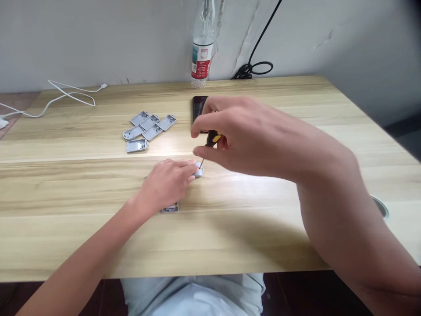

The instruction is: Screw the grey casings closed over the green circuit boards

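Grip?

Left hand (166, 184) closed down over a small grey casing (198, 170), fingertips curled onto it. Right hand (256, 140) pinched around a screwdriver (213, 138) with a yellow-and-black handle, fingers together on the handle.

Screwdriver tip?

Thin shaft runs down from the right hand to the casing's edge. Touching or just beside it, can't tell; left fingers crowd the spot.

Layout, left to right from the grip?

Far left of the left hand, a white cable (66, 98) loops along the back of the desk. Ahead of the left hand, six grey casing shells (149, 131) in a loose cluster, hollow sides up, none in hand. Under the left palm, a flat labelled piece (170, 207) pokes out toward the person; exact kind unclear.

Count?

Six shells lying apart, one casing held under the screwdriver. No loose screws visible. Whether the held casing is fastened, can't tell.

Right of that?

Just past the right fingers, a dark phone (198, 107), partly hidden. Farther back, a plastic bottle (202, 44) with a red label against the wall. Right of it, a coiled black cable (253, 68). All on a pale wood desk (230, 245).
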`<state>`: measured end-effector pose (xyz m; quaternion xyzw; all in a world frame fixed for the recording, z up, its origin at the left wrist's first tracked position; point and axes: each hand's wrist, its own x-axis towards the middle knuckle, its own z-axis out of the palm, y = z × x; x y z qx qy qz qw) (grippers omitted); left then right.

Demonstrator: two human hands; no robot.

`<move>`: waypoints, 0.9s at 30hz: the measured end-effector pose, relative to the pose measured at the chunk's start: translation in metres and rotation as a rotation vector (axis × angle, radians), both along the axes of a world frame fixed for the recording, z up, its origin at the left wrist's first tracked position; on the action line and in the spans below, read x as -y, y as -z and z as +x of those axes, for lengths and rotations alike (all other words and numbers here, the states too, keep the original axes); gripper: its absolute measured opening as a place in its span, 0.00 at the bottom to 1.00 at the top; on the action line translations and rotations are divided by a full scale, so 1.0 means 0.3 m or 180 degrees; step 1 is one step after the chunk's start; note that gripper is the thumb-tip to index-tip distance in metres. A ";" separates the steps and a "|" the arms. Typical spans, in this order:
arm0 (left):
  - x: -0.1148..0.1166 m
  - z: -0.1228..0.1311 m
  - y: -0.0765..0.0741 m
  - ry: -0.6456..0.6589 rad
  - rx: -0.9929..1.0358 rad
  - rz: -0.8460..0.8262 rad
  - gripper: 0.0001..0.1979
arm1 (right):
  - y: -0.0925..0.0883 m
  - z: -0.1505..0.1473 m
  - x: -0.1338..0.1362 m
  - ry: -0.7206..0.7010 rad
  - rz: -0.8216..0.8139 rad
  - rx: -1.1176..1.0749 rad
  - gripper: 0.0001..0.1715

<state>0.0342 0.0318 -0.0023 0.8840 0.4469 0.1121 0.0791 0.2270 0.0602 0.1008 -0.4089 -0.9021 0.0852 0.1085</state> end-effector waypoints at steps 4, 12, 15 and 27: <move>0.002 0.002 0.000 0.0011 -0.0024 0.0018 0.09 | 0.003 0.009 -0.001 -0.0079 -0.0086 -0.0184 0.04; 0.002 0.002 0.003 0.0030 0.0112 0.0031 0.10 | 0.008 0.006 0.001 -0.0234 -0.0189 -0.0227 0.12; 0.002 0.002 0.005 0.0036 0.0135 0.0052 0.11 | 0.010 -0.001 0.004 -0.0111 -0.0141 -0.0161 0.04; 0.004 0.004 -0.004 0.0024 -0.0030 -0.0087 0.09 | 0.019 -0.004 -0.019 -0.0093 -0.0165 -0.0385 0.05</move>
